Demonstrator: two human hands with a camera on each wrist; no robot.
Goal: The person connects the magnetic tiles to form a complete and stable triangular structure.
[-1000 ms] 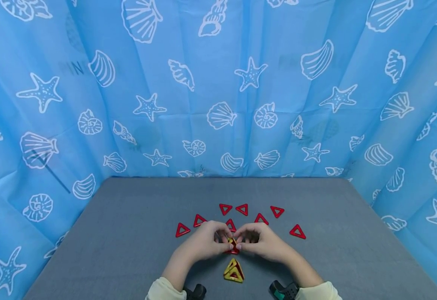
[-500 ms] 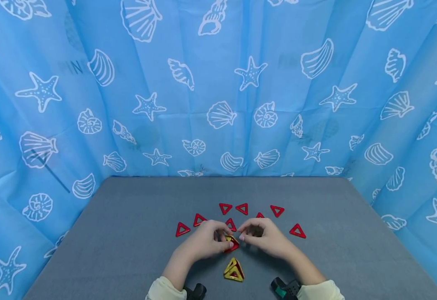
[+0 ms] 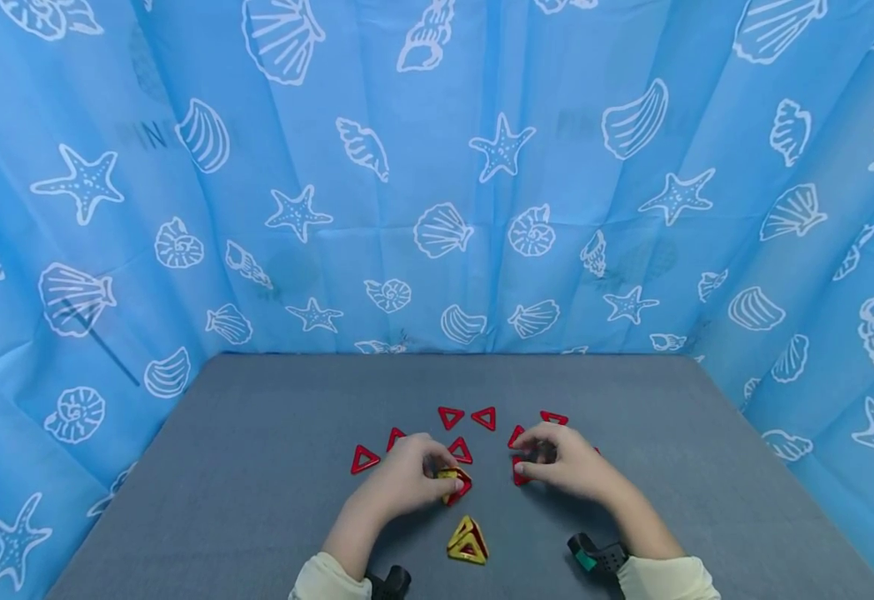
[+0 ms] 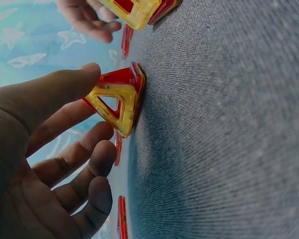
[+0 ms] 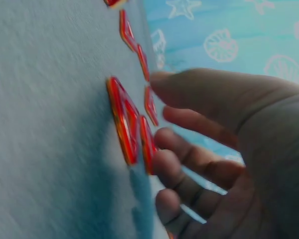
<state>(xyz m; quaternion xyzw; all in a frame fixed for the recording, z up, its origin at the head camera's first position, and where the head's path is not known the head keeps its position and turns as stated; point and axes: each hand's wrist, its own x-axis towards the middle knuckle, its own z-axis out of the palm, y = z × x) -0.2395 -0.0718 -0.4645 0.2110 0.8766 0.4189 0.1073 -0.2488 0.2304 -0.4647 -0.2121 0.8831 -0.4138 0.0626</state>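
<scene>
My left hand (image 3: 407,479) pinches a small pyramid of yellow and red triangular magnetic tiles (image 4: 128,102) between thumb and forefinger, low over the grey table. Its other fingers are loosely bent and hold nothing. Closer to me stands a second yellow and red tile pyramid (image 3: 461,535), which also shows at the top of the left wrist view. My right hand (image 3: 575,468) hovers beside a red triangular tile (image 5: 120,117) that lies flat. In the right wrist view its thumb and loosely bent fingers hold nothing, and the hand hides part of the tiles behind it.
Several loose red triangular tiles lie in an arc beyond the hands, among them one at the left (image 3: 365,459) and one further back (image 3: 484,418). A blue shell-patterned curtain (image 3: 437,275) hangs behind the grey table (image 3: 272,417).
My right hand has come away from the pyramid and moved right, uncovering a red tile. My left hand has shifted slightly left, still holding the pyramid.
</scene>
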